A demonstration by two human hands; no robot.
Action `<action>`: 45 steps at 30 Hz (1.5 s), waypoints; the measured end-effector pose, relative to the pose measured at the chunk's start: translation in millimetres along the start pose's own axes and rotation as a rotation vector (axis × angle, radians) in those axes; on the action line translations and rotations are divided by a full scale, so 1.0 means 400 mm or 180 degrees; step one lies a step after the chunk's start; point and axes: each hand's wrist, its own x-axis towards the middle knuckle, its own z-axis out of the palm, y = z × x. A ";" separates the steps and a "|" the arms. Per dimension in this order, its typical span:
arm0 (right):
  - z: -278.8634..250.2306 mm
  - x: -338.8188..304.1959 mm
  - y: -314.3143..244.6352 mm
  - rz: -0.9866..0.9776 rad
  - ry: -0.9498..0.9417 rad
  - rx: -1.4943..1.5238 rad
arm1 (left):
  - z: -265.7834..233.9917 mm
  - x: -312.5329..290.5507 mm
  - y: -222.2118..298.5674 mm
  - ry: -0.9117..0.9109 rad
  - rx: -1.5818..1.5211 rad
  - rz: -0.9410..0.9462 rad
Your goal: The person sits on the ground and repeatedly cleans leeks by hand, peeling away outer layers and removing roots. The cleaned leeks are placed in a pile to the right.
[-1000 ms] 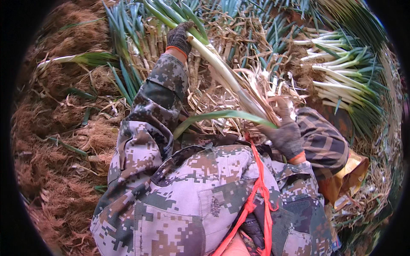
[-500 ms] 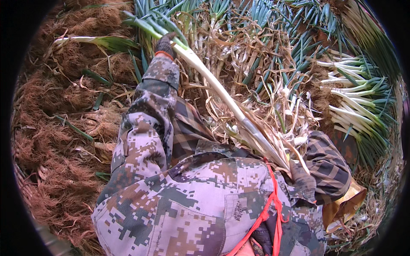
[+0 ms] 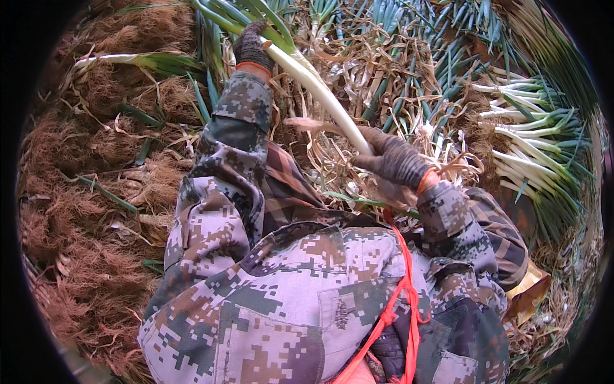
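Observation:
A long-stalked green onion (image 3: 326,99) slants across the middle, its white shank running down to the right and its green leaves at the top left. My left hand (image 3: 252,46), in a dark glove, is closed around it where the green begins. My right hand (image 3: 395,157), also gloved, closes on the lower end of the shank, hiding the root end. A pale, blurred strip (image 3: 304,123) sticks out beside the shank. Dry peeled husks (image 3: 441,147) lie behind my right hand.
Brown root masses (image 3: 89,249) pile up on the left, with a single green onion (image 3: 128,59) lying across them. Trimmed white-and-green onions (image 3: 531,150) are stacked at the right. Unpeeled stalks with dry leaves (image 3: 345,57) spread across the far side.
My right hand has come up from beside my lap to the lower shank. The husk hanging along the lower shank has come away. My left hand has shifted slightly up and right.

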 end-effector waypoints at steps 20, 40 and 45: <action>0.041 -0.119 -0.010 -0.0624 0.0800 0.0628 | 0.075 -0.129 -0.051 -0.0669 -0.0564 -0.0570; 0.032 -0.332 -0.012 -0.0680 0.1678 -0.2303 | -0.002 0.041 -0.078 -0.0108 -0.1216 -0.0581; 0.088 -0.177 -0.042 -0.0323 0.1455 -0.0334 | 0.003 0.047 -0.082 0.0450 -0.1016 -0.0669</action>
